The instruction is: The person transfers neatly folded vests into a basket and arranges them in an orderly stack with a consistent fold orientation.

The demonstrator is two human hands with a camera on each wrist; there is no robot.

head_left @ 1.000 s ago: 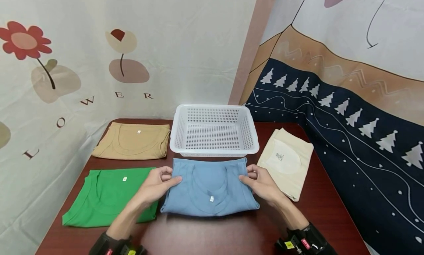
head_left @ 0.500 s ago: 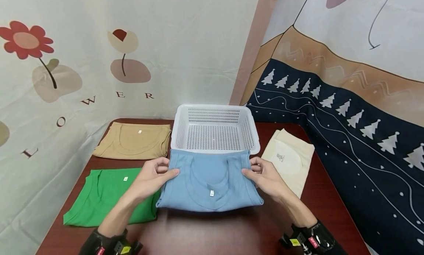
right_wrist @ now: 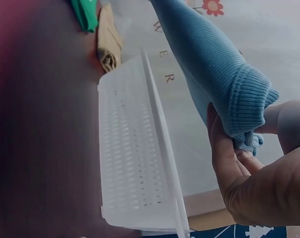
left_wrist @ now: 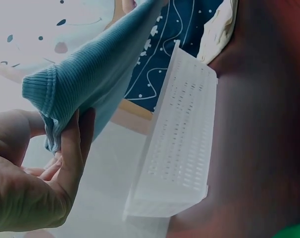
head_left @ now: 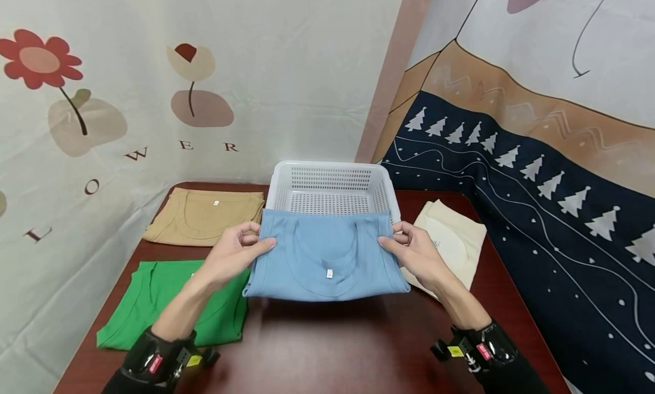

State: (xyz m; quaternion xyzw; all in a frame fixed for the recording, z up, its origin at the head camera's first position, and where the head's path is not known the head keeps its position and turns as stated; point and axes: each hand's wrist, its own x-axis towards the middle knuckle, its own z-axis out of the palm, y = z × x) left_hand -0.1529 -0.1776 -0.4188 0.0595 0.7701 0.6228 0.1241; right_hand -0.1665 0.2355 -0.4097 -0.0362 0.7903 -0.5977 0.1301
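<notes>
A folded blue shirt [head_left: 327, 257] with a small white neck label hangs raised above the table between both hands. My left hand [head_left: 232, 254] pinches its left side, thumb on top and fingers beneath, as the left wrist view shows. On the opposite side my right hand [head_left: 417, 254] holds the shirt the same way. Behind it stands a white perforated basket [head_left: 330, 172], whose front rim the shirt hides in the head view. Both wrist views show the shirt above the level of the basket's rim.
A folded tan shirt [head_left: 220, 215] lies at the back left, with a folded green shirt [head_left: 164, 303] in front of it. Right of the basket is a folded cream shirt [head_left: 452, 243], partly covered by the right hand. Printed curtains [head_left: 286, 70] border the brown table [head_left: 327, 348].
Both hands have lifted the blue shirt off the table and carried it forward, so it now covers the basket's front part in the head view. The other shirts and basket stay put.
</notes>
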